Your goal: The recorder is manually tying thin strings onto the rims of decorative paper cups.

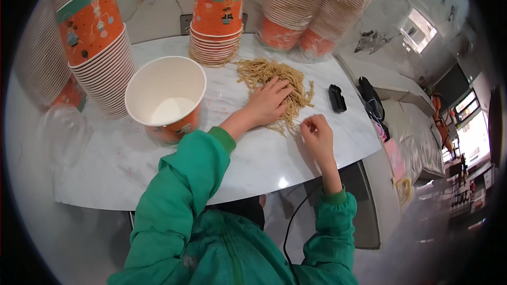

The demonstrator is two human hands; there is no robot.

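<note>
My left hand [265,104] lies on a heap of thin tan strands [264,71] that look like rubber bands, its fingers stretched out over them. Just right of the heap's near edge, my right hand [318,137] is closed with its fingertips pinched together. Whatever they hold, if anything, is too small to make out. A few loose strands trail between the two hands. Left of my left hand stands a large open paper bucket [166,92], white inside and orange outside. A small black object [337,98] lies to the right of the heap.
Orange-and-green paper buckets stand nested upside down in a tall left stack [105,68] and a shorter middle stack [216,26]. Plastic-wrapped stacks [301,10] lean at the back wall. Crumpled clear plastic [63,132] lies far left. The marble-patterned table [253,166] has a curved front edge.
</note>
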